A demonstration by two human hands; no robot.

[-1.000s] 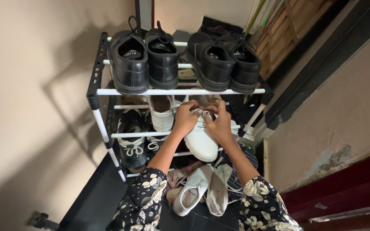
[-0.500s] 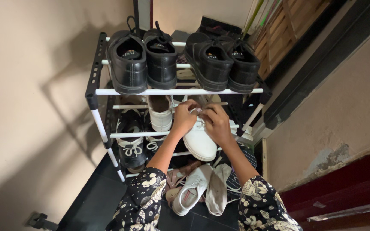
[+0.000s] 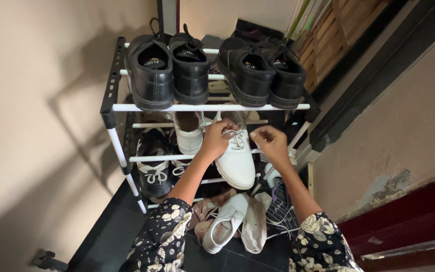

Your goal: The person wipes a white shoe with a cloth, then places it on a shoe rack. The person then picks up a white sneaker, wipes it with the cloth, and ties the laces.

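Pinching at the laces, the left hand [image 3: 216,139] is gripping the tongue end of a white lace-up shoe [image 3: 235,160], fingers closed on the lacing; the hold is keeping the shoe from sliding while the laces are being handled. Right hand [image 3: 270,143] is hovering just right of the shoe, fingertips drawn together; a lace end may be between them, but I cannot tell.

Shoe is lying on the middle tier of the shoe rack [image 3: 119,146], toe pointing toward the person and overhanging the front white rail, so the lacing is facing up within reach. Its white mate [image 3: 188,132] is sitting just to the left, heel toward the person. Further left on a lower tier, a black sneaker with white laces [image 3: 154,168]. Top tier is carrying two pairs of black leather shoes [image 3: 217,70], heels outward. Below the arms, loose footwear is piling on the dark floor, among it a white sneaker [image 3: 225,221]. Both forearms are coming out of floral sleeves [image 3: 164,236].
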